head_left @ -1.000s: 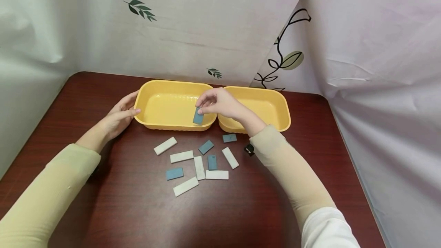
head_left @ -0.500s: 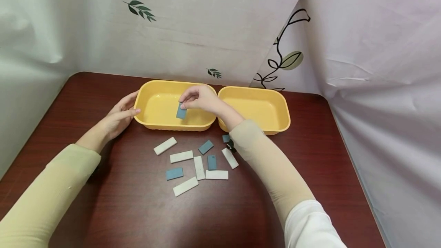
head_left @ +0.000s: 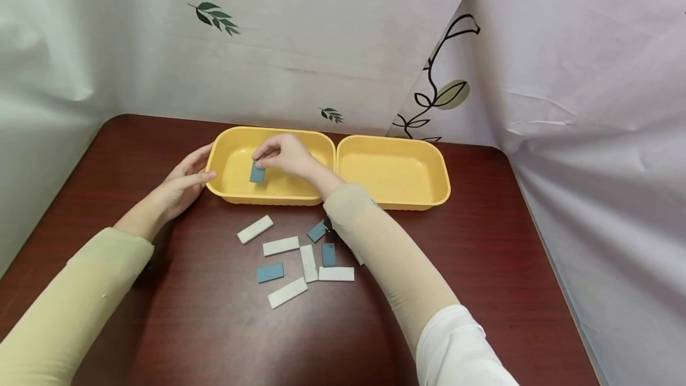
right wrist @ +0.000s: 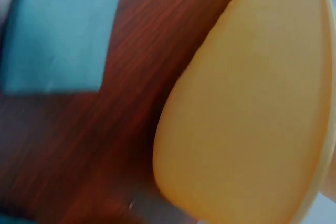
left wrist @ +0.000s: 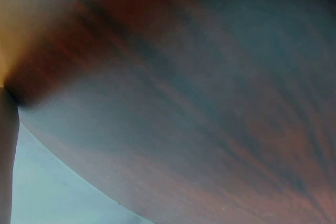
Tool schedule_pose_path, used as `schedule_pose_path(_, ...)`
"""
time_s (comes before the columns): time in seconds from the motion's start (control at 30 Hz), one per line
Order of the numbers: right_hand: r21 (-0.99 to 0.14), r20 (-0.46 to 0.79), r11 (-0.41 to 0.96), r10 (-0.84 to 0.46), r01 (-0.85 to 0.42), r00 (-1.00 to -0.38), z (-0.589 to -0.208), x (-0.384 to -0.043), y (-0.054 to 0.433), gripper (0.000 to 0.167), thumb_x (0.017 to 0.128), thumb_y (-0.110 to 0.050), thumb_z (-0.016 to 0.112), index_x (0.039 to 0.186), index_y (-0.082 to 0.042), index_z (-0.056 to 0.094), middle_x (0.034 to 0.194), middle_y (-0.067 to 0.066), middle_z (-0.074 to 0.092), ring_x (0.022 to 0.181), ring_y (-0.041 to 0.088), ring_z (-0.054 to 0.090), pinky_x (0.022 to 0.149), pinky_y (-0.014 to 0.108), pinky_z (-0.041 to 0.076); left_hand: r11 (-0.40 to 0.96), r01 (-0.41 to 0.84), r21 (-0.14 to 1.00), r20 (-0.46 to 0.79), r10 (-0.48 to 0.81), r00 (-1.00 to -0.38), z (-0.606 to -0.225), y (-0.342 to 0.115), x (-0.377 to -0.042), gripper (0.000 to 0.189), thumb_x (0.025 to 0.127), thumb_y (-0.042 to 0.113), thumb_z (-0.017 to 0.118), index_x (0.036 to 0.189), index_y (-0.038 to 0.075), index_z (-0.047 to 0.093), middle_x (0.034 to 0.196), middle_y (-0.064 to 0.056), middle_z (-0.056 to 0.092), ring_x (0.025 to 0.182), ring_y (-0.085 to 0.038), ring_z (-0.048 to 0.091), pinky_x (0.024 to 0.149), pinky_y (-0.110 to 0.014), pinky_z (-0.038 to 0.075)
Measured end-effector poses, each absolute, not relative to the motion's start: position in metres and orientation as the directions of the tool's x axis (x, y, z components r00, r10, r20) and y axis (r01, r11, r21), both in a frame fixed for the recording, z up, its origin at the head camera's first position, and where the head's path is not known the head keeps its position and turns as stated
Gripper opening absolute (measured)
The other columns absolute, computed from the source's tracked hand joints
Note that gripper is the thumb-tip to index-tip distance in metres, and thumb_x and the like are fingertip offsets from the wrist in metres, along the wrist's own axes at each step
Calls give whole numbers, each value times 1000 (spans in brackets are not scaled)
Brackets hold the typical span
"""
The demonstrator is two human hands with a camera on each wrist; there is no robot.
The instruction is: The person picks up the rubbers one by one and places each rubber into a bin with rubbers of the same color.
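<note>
My right hand (head_left: 286, 153) pinches a flat blue rectangular block (head_left: 257, 172) between thumb and fingers, over the inside of the left yellow tray (head_left: 276, 200). At that tray's left end, my left hand (head_left: 184, 182) holds the rim, thumb on the edge and fingers along the outer wall. Several white blocks (head_left: 281, 246) and blue blocks (head_left: 270, 272) lie scattered in front of the trays. My right forearm partly hides some of them. The right wrist view shows a blue block (right wrist: 63, 35) beside a yellow tray wall (right wrist: 236, 114). The left wrist view is mostly blurred.
A second yellow tray (head_left: 393, 203) stands close against the first one's right end. Both are on a dark red-brown wooden table (head_left: 225, 344). A pale sheet with leaf prints (head_left: 289, 46) hangs behind, and pale sheets enclose both sides.
My right hand has moved left across the left tray, carrying the blue block from its right end toward its left part. The left hand keeps its place at the rim.
</note>
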State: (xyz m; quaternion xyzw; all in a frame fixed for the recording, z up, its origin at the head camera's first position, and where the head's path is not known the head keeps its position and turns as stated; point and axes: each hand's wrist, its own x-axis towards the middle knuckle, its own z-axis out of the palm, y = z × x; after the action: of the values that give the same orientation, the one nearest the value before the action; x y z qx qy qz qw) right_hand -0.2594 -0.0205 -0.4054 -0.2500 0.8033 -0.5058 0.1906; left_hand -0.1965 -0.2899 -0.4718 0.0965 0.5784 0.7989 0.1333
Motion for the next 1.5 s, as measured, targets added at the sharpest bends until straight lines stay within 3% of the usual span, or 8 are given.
schedule_pose_path(0.5, -852, -81, 470, -554, -231, -828, -420, -260, -52, 17, 98, -1, 74, 114, 0, 80, 120, 14, 80, 111, 23, 76, 81, 9, 53, -247, -119, 962, -28, 342, -939, -474, -292, -192, 59, 106, -4, 48, 158, 20, 35, 154, 11, 40, 132, 1, 51, 102, -11, 48)
schedule_pose_path(1.1, -846, -86, 494, -497, -200, -863, -434, -263, -64, 16, 99, -5, 75, 113, -5, 82, 116, 9, 81, 107, 17, 74, 75, 6, 47, -281, -97, 955, 5, 343, -939, -473, -290, -192, 56, 106, -6, 47, 155, 22, 41, 151, 12, 45, 131, -1, 53, 102, -11, 48)
schedule_pose_path(1.5, -804, -151, 552, -549, -221, -822, -435, -261, -61, 25, 96, -2, 77, 121, -4, 79, 124, 11, 78, 112, 21, 73, 77, 6, 48, -258, -103, 961, -9, 340, -940, -471, -289, -192, 58, 107, -4, 49, 158, 21, 39, 153, 12, 43, 133, 1, 51, 104, -10, 46)
